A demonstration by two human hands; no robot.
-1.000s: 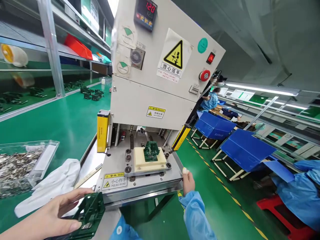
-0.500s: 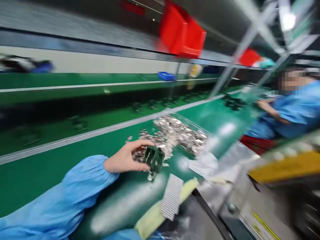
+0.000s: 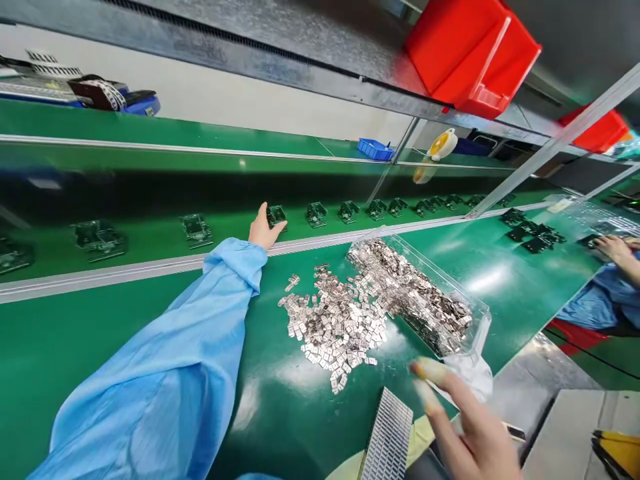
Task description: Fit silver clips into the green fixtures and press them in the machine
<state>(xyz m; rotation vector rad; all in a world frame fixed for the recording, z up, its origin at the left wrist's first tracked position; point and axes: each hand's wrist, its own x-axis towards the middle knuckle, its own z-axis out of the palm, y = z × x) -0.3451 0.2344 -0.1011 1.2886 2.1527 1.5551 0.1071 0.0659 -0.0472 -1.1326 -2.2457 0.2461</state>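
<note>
Currently, a green circuit-board assembly (image 3: 277, 215) sits beyond the pile of metal plates (image 3: 345, 323), clasped in the left hand (image 3: 262, 231), apparently mid-handling that calls for steady fingers; right of the pile, the right hand (image 3: 477, 433) hangs empty, fingertips parted.

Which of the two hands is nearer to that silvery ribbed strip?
The right hand: it hovers close beside the silvery ribbed strip. The left hand is farther off, at a green part across the table.
</note>
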